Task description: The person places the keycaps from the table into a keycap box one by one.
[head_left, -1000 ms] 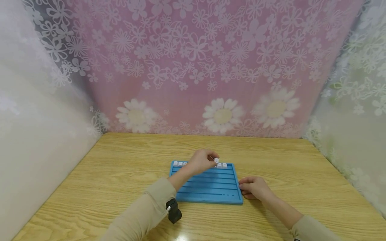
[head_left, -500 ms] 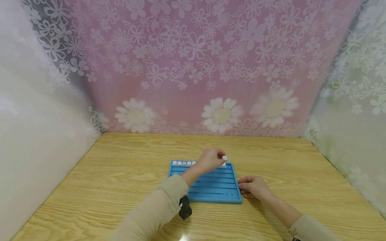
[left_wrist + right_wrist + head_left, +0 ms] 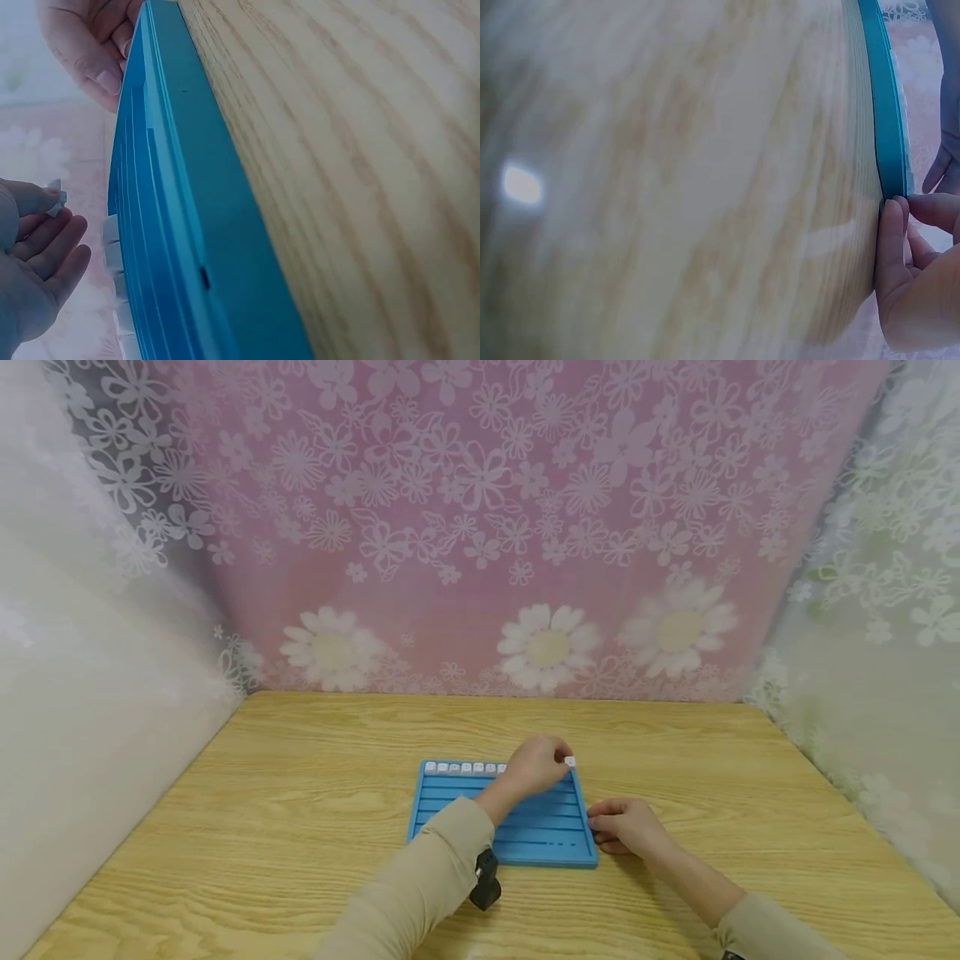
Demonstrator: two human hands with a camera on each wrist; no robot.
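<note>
A blue ridged tray point(image 3: 536, 852) lies on the table, with a row of white keycaps point(image 3: 467, 768) along its far groove. Between thumb and index finger, my left hand point(image 3: 536, 766) pinches a single white keycap point(image 3: 570, 762) at the tray's far right corner. That keycap point(image 3: 56, 199) also shows in the left wrist view, where the other fingers spread loosely. My left hand and forearm hide part of the row. At the tray's right side, my right hand point(image 3: 630, 828) grips the edge with thumb and fingertips, seen closer in the right wrist view at the tray's corner point(image 3: 891, 150).
The wood-grain table point(image 3: 315, 827) extends around the tray on all sides. A pink flowered cloth point(image 3: 480, 527) stands behind it, with pale cloth walls at left and right. A black wrist camera point(image 3: 486, 881) sits below my left wrist.
My left hand has moved right along the tray's far row with the pinched keycap, then lowered to the far right corner. More keycaps show at the left. The right hand stays at the edge.
</note>
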